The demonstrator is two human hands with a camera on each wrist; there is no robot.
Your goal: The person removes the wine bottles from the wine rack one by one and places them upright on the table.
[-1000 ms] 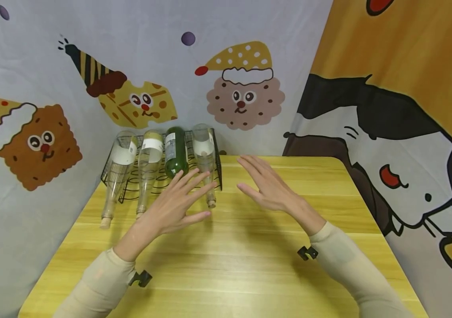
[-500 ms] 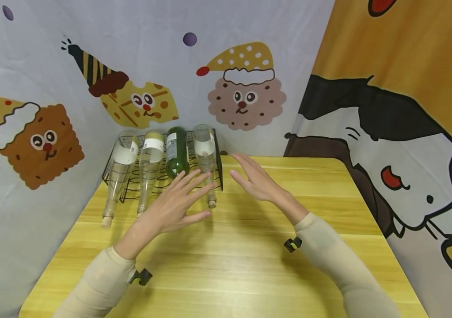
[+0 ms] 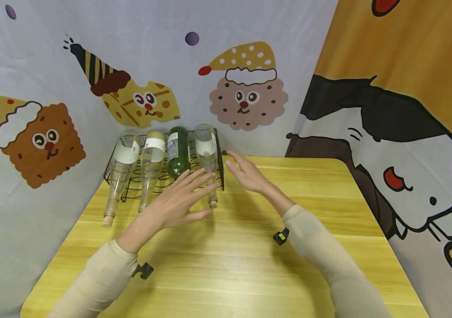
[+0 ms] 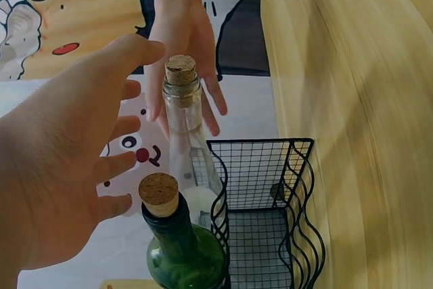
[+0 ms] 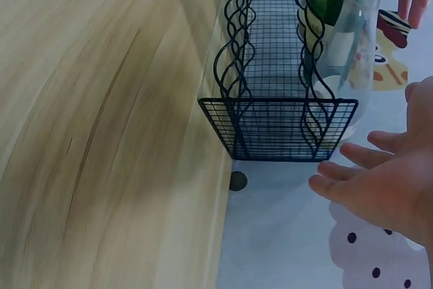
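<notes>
Left hand [image 3: 178, 201], fingers spread, and right hand [image 3: 248, 173], fingers extended, hold nothing near the wire rack [image 5: 277, 130] (cartoon cloth [image 3: 150, 39] behind).

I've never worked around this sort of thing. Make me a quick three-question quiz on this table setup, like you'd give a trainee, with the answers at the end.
1. How many bottles rest on the wire rack?
2. True or false: the right hand is gripping a bottle.
3. What plugs the mouth of the green bottle?

Key:
1. Four: three of clear glass and one green.
2. False; its fingers are stretched out and it holds nothing.
3. A cork, seen in the left wrist view.
</notes>
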